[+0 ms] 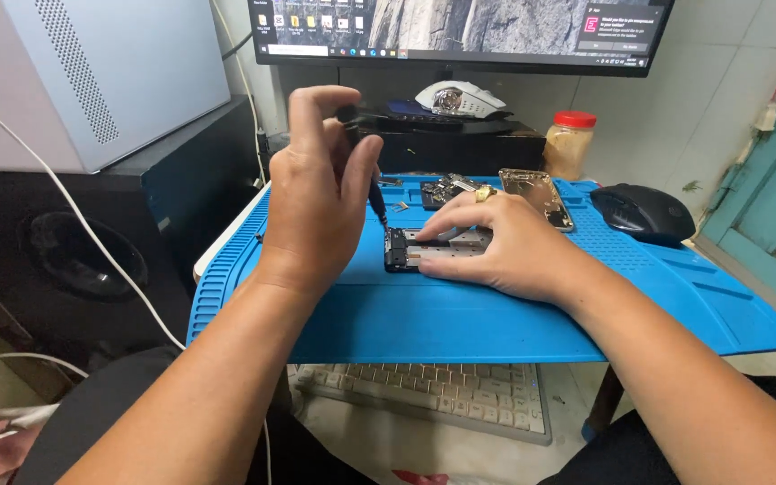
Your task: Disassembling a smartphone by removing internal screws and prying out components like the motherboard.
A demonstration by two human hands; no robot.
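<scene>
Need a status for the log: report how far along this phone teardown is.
Done: a back cover lies removed on the blue mat, with loose parts beside it. In hand: the left hand holds a screwdriver tip-down over the opened phone, which the right hand steadies. Left: the phone's internals look mostly in place; how many screws remain cannot be told.

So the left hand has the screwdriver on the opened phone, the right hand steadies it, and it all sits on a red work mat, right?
Not quite: the work mat is blue, not red, as the head view shows. The rest holds: the left hand holds the screwdriver over the opened phone, and the right hand steadies it.
</scene>
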